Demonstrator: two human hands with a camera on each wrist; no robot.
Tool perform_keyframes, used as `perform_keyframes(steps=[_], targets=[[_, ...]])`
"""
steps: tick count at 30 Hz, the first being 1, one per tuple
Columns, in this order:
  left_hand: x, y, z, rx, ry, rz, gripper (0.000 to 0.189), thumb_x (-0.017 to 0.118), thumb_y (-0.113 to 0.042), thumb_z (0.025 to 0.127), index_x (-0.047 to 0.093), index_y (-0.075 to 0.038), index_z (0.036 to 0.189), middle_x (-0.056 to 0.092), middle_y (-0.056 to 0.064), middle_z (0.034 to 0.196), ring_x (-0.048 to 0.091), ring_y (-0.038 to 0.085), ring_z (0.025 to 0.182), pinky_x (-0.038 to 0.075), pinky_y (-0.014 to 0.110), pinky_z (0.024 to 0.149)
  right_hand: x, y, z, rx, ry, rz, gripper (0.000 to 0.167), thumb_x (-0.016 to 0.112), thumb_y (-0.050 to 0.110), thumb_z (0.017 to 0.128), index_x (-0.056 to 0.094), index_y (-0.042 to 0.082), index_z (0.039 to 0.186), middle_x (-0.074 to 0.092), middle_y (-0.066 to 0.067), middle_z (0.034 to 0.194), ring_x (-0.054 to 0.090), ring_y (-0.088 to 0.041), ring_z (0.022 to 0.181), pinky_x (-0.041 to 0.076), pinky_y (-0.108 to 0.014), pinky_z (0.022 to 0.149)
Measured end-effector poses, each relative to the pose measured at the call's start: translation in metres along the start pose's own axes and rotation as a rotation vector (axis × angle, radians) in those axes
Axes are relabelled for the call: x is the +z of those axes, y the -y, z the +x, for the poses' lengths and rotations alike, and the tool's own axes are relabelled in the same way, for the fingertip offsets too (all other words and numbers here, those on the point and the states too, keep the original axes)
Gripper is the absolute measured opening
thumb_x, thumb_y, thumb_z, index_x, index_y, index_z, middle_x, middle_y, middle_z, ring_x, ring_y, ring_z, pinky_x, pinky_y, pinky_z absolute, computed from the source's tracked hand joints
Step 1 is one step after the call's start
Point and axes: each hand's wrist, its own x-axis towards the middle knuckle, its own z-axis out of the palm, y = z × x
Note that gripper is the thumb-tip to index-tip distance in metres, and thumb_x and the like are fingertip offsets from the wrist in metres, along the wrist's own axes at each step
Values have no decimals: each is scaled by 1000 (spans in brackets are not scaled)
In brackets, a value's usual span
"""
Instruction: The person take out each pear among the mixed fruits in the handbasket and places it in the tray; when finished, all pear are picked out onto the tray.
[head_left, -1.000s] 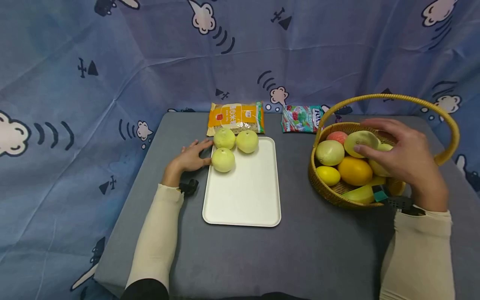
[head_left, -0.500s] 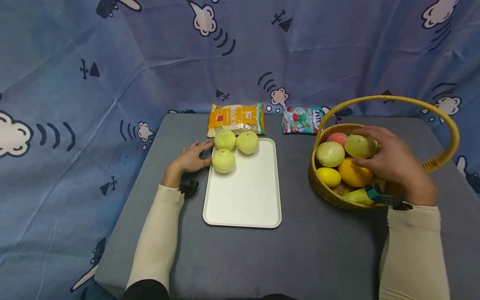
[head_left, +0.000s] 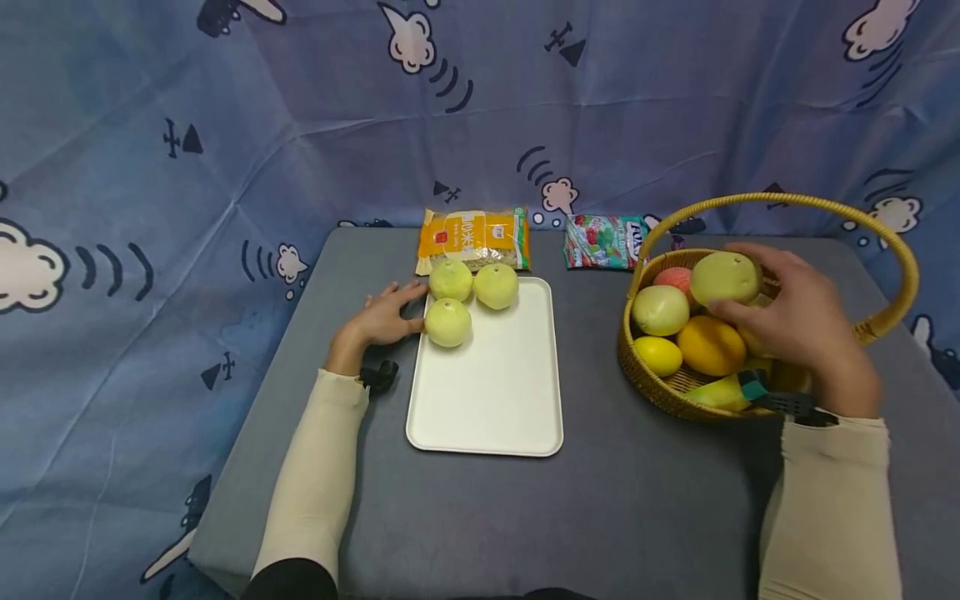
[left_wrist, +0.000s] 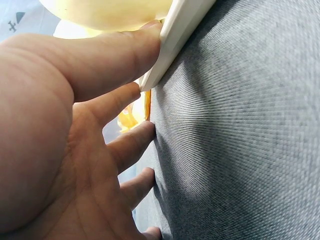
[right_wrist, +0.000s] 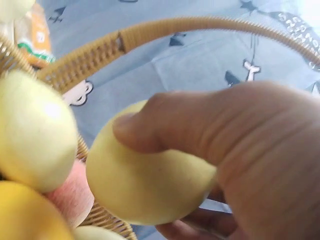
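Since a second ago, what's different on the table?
The right hand came down, took hold of a green fruit in the basket and lifted it a little. The left hand stayed at the edge of the tray, and the three tray fruits haven't moved.

Tray (head_left: 495, 383) left of basket (head_left: 639, 385); three fruits (head_left: 448, 323) on tray's far end; packet (head_left: 474, 236) behind them

Apparently "FOX" on the turquoise packet (head_left: 603, 242), white lettering on the orange packet (head_left: 472, 236) too blurred for certain reading
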Motion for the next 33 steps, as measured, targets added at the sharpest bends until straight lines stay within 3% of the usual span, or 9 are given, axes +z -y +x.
perform_keyframes(steps=[3,6,8,10,16,20,23,26,33], targets=[[0,-1,0,-2,-1,-2,77,67,-32,110,29,-18,176,15,10,185,-1,43,172,-9,77,130,-3,8,-2,5,-10,18,80,84,35,98,47,11,166,50,-35,156,53,-59,133,46,-78,107],[0,1,0,-8,-2,6,77,66,-33,110,29,-19,176,15,10,185,-1,42,172,-8,77,130,-6,14,-4,-9,-9,35,80,86,36,97,50,13,164,52,-31,157,56,-59,134,56,-33,113],[0,2,1,-11,-4,10,77,66,-34,110,28,-19,176,15,10,185,-1,42,172,-8,77,130,-8,18,-6,-25,1,44,80,87,37,96,51,14,164,53,-29,158,58,-58,134,47,-3,98],[0,2,1,-11,-6,9,77,66,-34,110,29,-19,176,15,10,185,-1,43,172,-8,77,130,-10,22,-8,-48,14,58,79,89,36,95,53,16,163,55,-28,157,60,-55,131,30,10,80],[0,1,1,-5,-6,12,77,67,-34,109,30,-19,175,16,9,185,0,42,172,-9,77,131,-16,39,-23,-133,32,73,79,94,25,90,57,14,160,59,-25,152,60,-44,123,32,11,85],[0,-1,0,-11,-3,9,77,67,-34,109,30,-19,175,16,8,185,0,41,172,-9,75,131,-17,54,-32,-206,30,131,80,95,15,87,60,19,159,61,-16,152,62,-11,123,36,9,91],[-1,-3,-3,-15,-2,1,77,67,-32,109,31,-18,175,16,10,185,-1,41,172,-9,75,131,-14,68,-32,-278,42,181,82,96,8,85,62,26,157,62,0,149,58,9,116,41,5,95],[-2,-4,-5,-16,-3,2,77,67,-31,109,31,-17,175,16,11,185,0,42,172,-8,76,131,-7,86,-27,-333,64,213,81,95,6,85,63,26,156,63,6,145,61,5,115,43,3,98],[-1,-2,-1,-19,-2,-3,78,68,-33,109,30,-19,175,15,9,185,-1,42,172,-9,75,132,27,119,-11,-405,145,306,74,93,5,87,64,19,154,67,-6,143,67,-9,116,47,-3,103]])
